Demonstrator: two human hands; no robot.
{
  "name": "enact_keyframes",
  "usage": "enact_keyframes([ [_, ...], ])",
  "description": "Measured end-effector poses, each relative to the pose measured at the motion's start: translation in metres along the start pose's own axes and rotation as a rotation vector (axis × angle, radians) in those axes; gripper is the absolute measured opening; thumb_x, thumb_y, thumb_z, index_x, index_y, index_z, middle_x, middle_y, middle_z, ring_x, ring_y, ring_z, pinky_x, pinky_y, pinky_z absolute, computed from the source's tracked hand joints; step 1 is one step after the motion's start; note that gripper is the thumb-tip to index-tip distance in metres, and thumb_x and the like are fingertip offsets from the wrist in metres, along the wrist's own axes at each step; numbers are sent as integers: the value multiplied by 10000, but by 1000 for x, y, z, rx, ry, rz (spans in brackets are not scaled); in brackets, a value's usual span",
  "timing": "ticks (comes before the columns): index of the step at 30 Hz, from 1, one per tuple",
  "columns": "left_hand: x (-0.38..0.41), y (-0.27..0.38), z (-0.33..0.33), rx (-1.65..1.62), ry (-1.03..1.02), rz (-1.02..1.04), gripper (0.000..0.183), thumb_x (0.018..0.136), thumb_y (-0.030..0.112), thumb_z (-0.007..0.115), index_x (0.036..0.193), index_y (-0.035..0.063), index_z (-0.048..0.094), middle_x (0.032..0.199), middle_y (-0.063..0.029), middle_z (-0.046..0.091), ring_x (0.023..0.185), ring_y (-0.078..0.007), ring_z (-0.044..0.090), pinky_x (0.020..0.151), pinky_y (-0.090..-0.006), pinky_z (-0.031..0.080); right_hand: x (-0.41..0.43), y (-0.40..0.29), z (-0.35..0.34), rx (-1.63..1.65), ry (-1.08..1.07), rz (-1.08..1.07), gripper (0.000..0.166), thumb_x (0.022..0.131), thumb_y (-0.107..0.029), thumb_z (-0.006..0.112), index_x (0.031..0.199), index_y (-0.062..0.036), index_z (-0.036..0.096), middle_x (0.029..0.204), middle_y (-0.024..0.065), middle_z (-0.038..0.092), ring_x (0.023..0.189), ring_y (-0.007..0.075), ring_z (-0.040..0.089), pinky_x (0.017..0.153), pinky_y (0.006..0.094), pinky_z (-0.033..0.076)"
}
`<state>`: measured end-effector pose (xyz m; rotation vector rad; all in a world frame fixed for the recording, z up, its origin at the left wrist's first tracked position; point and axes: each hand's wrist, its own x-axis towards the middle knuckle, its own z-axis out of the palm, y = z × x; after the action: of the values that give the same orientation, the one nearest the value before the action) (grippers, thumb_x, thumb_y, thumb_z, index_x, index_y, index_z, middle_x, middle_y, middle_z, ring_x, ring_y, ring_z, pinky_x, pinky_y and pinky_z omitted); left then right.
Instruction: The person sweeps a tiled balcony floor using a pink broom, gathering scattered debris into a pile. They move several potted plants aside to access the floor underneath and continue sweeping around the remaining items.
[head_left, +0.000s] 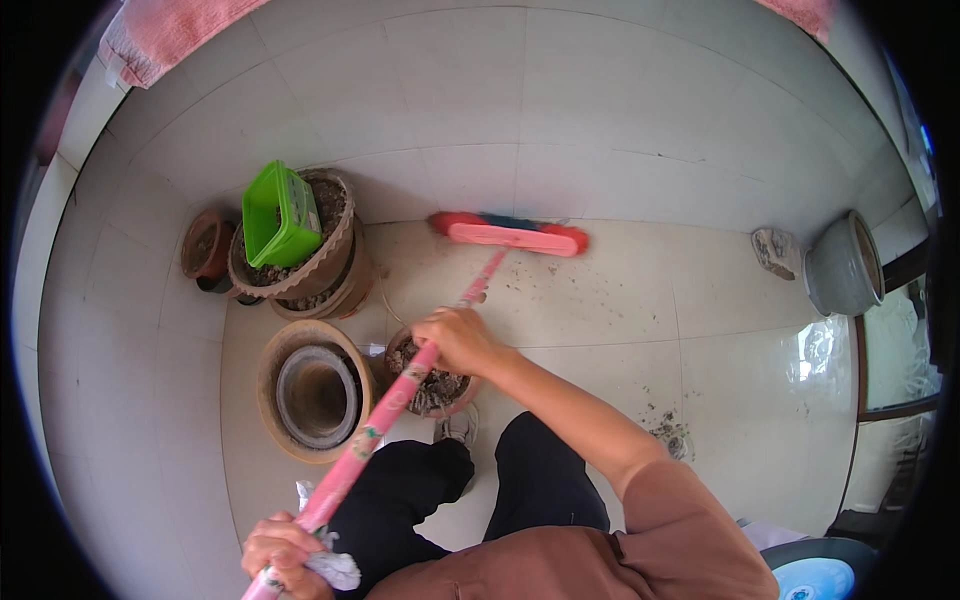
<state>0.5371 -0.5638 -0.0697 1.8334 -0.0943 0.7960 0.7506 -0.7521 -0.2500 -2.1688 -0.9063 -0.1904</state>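
Observation:
Both my hands grip the pink patterned handle (394, 397) of a push broom, which slants across the view from lower left to upper middle. My left hand (281, 553) holds it near its lower end, with a whitish cloth or tissue (337, 570) beside the fingers. Farther up the shaft, my right hand (457, 339) is wrapped around it. The broom head (517, 238), pink with red and dark bristles, rests on the floor against the tiled wall's base and looks slightly blurred. Loose dirt (562, 281) lies scattered just on the near side of it.
Stacked planters (341, 281) hold soil and a green plastic container (289, 244). Nested empty pots (270, 390) and a soil-filled pot (442, 394) stand by my legs. A stone (777, 253) and grey pot (836, 266) sit far right. More debris (667, 427) lies right of my knees.

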Motion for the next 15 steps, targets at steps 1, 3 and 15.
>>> enact_keyframes([
  [1, -1, 2, 6, 9, -11, 17, 332, 934, 307, 492, 695, 99, 394, 561, -33, 438, 462, -115, 377, 545, -256, 327, -9, 2, -9, -10, 4, 22, 154, 628, -128, 683, 684, -108, 540, 647, 74, 577, 668, 308, 582, 560, 417, 446],
  [3, -5, 6, 10, 2, -120, 59, 302, 929, 290, 503, 719, 96, 406, 553, -41, 477, 470, -121, 417, 513, -263, 332, -25, 2, -25, -14, 16, 45, 155, 623, -109, 682, 694, -108, 544, 645, 71, 576, 669, 305, 584, 556, 413, 444],
  [15, -9, 43, -57, -162, -46, 25, 341, 942, 237, 446, 641, 93, 372, 593, -21, 392, 540, -148, 426, 557, -296, 411, -30, -64, -33, -46, 49, 2, 194, 598, -69, 690, 695, -101, 525, 662, 55, 551, 707, 267, 574, 588, 394, 443],
])
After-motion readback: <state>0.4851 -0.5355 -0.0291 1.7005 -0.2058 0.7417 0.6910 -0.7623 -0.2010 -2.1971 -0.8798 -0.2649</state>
